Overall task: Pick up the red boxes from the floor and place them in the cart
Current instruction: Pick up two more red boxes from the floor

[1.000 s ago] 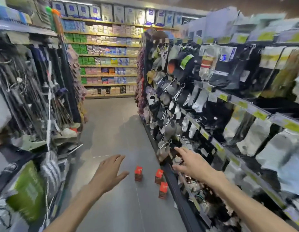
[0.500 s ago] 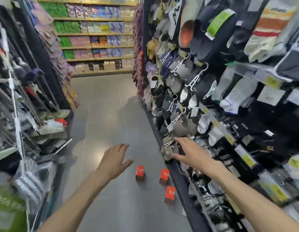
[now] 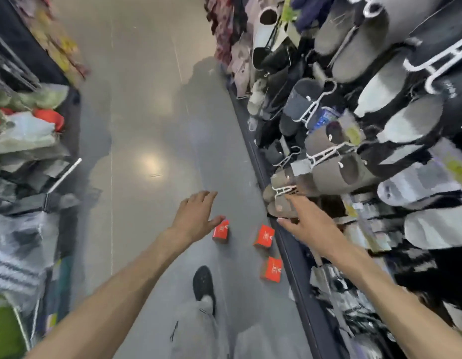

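Three red boxes (image 3: 263, 237) on grey floor (image 3: 147, 125), left hand (image 3: 196, 216) and right hand (image 3: 307, 224) above, each grip released, empty

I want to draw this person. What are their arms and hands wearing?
Nothing: both forearms are bare, with no sleeves showing. The left hand and right hand have no gloves, and I see no watch or rings.

We can read no text anywhere: the three red boxes (image 3: 264, 236) on the floor toward two o'clock of the shoe bear only blurred white marks, and the shelf tags (image 3: 354, 133) are smeared.
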A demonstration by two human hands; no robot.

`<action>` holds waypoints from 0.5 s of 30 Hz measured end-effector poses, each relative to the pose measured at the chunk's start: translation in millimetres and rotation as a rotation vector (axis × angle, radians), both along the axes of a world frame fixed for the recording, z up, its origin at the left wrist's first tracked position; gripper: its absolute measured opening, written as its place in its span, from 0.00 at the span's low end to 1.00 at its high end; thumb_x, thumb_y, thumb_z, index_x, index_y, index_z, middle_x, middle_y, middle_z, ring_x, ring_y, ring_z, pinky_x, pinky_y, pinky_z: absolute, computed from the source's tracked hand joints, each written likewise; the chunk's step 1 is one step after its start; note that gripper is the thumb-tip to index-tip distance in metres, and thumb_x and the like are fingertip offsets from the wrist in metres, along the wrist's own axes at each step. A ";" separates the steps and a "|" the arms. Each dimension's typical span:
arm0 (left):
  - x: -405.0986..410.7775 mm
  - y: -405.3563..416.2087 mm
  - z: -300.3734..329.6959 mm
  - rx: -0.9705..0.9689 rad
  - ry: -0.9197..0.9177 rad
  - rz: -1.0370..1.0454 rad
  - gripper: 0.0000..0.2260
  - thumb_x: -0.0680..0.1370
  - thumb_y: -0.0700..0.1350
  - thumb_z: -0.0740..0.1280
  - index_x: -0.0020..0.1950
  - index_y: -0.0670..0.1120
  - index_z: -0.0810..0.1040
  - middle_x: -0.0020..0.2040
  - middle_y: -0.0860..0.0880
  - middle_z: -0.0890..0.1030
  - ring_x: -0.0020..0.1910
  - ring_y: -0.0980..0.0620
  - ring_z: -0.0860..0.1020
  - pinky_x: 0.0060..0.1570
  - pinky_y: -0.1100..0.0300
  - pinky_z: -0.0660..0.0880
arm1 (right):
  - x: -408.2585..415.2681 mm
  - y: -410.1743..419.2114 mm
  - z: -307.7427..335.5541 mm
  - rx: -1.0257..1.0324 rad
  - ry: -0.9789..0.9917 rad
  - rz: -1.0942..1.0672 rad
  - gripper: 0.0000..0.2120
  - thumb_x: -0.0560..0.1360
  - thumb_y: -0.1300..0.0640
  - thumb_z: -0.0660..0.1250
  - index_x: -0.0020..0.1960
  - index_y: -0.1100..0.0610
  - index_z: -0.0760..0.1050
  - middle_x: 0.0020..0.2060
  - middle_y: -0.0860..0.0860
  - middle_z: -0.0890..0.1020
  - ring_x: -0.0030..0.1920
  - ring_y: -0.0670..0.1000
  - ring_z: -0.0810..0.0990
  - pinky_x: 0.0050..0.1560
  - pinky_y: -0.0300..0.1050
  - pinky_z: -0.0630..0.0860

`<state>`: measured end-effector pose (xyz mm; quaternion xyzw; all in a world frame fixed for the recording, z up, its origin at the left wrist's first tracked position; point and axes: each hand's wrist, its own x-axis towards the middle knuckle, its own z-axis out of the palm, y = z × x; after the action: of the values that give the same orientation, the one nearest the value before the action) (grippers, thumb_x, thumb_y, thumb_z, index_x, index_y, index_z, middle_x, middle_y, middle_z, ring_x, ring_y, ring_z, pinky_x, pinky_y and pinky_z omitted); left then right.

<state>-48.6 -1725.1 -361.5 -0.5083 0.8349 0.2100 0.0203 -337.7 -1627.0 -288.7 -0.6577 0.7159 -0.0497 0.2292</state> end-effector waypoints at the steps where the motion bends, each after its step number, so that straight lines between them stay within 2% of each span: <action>1: -4.1 -14.9 -22.5 0.026 0.001 0.002 0.34 0.77 0.63 0.64 0.77 0.46 0.61 0.73 0.43 0.69 0.69 0.41 0.70 0.66 0.47 0.68 | -1.5 -10.6 -18.6 0.007 -0.015 -0.007 0.27 0.76 0.46 0.72 0.71 0.51 0.68 0.63 0.53 0.78 0.63 0.56 0.76 0.59 0.55 0.75; 3: -11.7 -40.7 -70.0 0.081 0.013 0.022 0.35 0.77 0.62 0.64 0.78 0.45 0.60 0.73 0.42 0.68 0.68 0.40 0.70 0.65 0.46 0.68 | -5.1 -29.6 -56.2 0.050 -0.042 -0.046 0.26 0.77 0.43 0.70 0.70 0.50 0.68 0.60 0.51 0.78 0.61 0.56 0.77 0.58 0.58 0.75; 5: -18.5 -58.8 -119.2 0.133 0.011 0.047 0.36 0.77 0.62 0.65 0.78 0.45 0.59 0.73 0.42 0.68 0.67 0.39 0.71 0.64 0.45 0.70 | -11.4 -45.9 -97.9 0.106 -0.044 -0.071 0.27 0.76 0.36 0.63 0.70 0.47 0.67 0.56 0.47 0.78 0.58 0.55 0.77 0.58 0.60 0.74; 7: -26.6 -71.4 -174.3 0.177 0.002 0.062 0.36 0.76 0.61 0.66 0.78 0.45 0.59 0.73 0.42 0.68 0.67 0.38 0.71 0.64 0.44 0.70 | -18.5 -58.4 -149.3 0.151 -0.056 -0.113 0.27 0.77 0.37 0.63 0.72 0.47 0.67 0.62 0.45 0.77 0.63 0.53 0.75 0.66 0.53 0.69; 9: -33.9 -78.8 -232.3 0.213 -0.004 0.070 0.37 0.76 0.61 0.67 0.78 0.46 0.59 0.73 0.42 0.68 0.68 0.39 0.70 0.64 0.44 0.70 | -23.6 -69.6 -202.8 0.203 -0.090 -0.170 0.28 0.78 0.42 0.67 0.74 0.50 0.68 0.66 0.46 0.74 0.69 0.50 0.71 0.66 0.39 0.62; 11: -40.3 -79.8 -292.8 0.237 -0.010 0.091 0.38 0.75 0.61 0.68 0.78 0.46 0.58 0.73 0.42 0.68 0.68 0.39 0.70 0.64 0.44 0.70 | -28.1 -76.2 -262.2 0.271 -0.104 -0.188 0.28 0.78 0.44 0.68 0.75 0.50 0.68 0.68 0.49 0.75 0.69 0.51 0.73 0.66 0.43 0.66; 13: -46.8 -74.1 -350.4 0.262 -0.005 0.137 0.40 0.74 0.62 0.68 0.78 0.44 0.57 0.73 0.42 0.68 0.68 0.40 0.69 0.63 0.44 0.70 | -30.5 -77.3 -317.8 0.341 -0.152 -0.205 0.24 0.78 0.42 0.66 0.72 0.43 0.69 0.63 0.47 0.77 0.65 0.50 0.75 0.65 0.52 0.72; 15: -52.6 -63.7 -404.4 0.306 -0.009 0.209 0.43 0.73 0.63 0.70 0.78 0.43 0.55 0.73 0.42 0.67 0.69 0.41 0.68 0.65 0.45 0.69 | -28.5 -76.2 -366.3 0.381 -0.188 -0.239 0.21 0.78 0.41 0.66 0.70 0.42 0.69 0.61 0.44 0.77 0.62 0.49 0.76 0.61 0.55 0.74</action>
<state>-101.2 -1788.9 -765.9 -0.5843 0.7358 0.3331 0.0793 -366.1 -1703.2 -655.0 -0.5057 0.7607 -0.0016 0.4069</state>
